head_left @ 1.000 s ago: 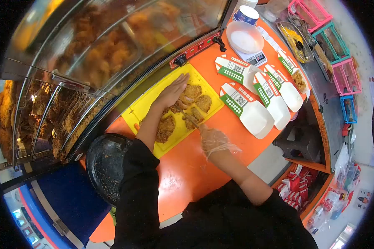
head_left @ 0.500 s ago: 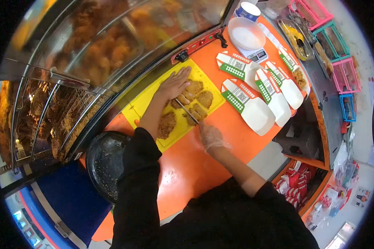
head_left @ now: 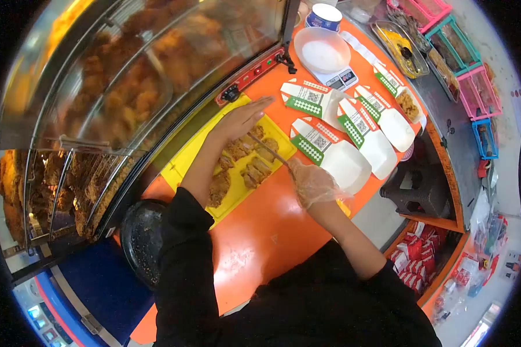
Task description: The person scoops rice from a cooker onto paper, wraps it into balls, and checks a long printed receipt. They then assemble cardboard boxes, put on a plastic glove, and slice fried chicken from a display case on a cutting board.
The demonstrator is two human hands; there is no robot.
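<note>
My right hand, in a clear plastic glove, is closed around the handle of a knife. The blade points up and left across the yellow cutting board, over breaded fried chicken pieces. My left hand lies with fingers stretched out over the board's far side, close to the knife tip, and partly hides the chicken beneath. A sliced chicken piece sits near the board's front edge. A larger uncut piece lies further left, below my left forearm.
Several white paper trays with green and red flaps stand right of the board; one holds chicken. Behind them, a bowl rests on a scale. A glass display case borders the left; a black pan is below it.
The knife and my right hand have shifted right, and the blade now lies over another chicken piece. My left hand has moved slightly left. The front piece now shows slices. The whole view has turned slightly.
</note>
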